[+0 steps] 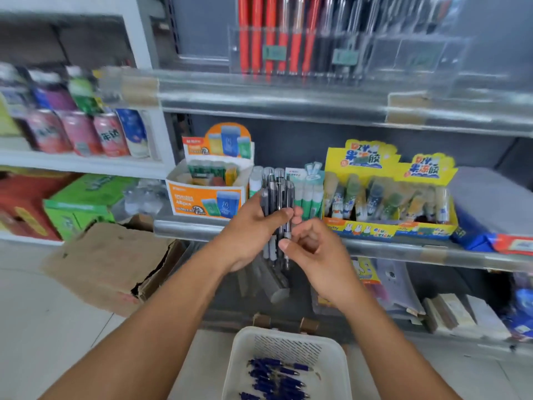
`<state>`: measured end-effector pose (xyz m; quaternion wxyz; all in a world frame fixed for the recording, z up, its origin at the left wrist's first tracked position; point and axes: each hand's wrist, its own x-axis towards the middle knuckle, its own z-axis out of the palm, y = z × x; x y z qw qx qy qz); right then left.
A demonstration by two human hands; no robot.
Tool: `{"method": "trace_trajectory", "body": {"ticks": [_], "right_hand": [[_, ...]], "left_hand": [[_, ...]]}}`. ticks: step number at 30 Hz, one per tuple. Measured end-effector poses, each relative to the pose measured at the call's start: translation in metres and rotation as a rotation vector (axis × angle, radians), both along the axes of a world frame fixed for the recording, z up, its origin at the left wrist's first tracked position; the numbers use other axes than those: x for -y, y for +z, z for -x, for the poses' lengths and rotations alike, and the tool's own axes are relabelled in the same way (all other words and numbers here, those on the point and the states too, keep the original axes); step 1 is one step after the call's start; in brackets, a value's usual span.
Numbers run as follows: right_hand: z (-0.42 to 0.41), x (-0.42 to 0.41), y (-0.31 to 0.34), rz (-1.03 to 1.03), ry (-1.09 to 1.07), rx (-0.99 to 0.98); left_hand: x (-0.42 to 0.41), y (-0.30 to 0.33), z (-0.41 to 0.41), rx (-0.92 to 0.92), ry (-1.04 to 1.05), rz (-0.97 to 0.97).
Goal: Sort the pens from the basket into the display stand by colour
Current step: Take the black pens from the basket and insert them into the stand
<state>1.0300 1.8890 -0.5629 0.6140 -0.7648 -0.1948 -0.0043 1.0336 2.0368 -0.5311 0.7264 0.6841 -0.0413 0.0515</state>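
Observation:
My left hand (253, 223) grips a bundle of several black pens (278, 197), held upright in front of the middle shelf. My right hand (311, 249) is just to the right of the bundle, fingers curled, with thumb and fingertips at the pens' lower part. A white plastic basket (242, 350) stands below on the floor with several blue pens (277, 376) lying in it. On the top shelf stands the clear display stand (403, 53), holding red pens (271, 36) on the left and black pens (334, 39) beside them; its right compartments look empty.
The middle shelf carries an orange-and-white carton (207, 194), glue sticks (308, 192) and a yellow glue-stick display box (389, 197). Drink cans (83, 131) fill the white shelf at left. A torn cardboard box (109, 261) lies on the floor at left.

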Motion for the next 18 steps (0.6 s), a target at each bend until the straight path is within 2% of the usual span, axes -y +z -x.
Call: {"method": "trace_trajectory", "body": {"ticks": [9, 18], "right_hand": [[0.000, -0.004, 0.089, -0.018, -0.014, 0.168], [-0.003, -0.013, 0.137, 0.014, -0.027, 0.241]], "left_hand": [[0.000, 0.086, 0.008, 0.147, 0.031, 0.089], [-0.009, 0.127, 0.010, 0.225, 0.097, 0.075]]}}
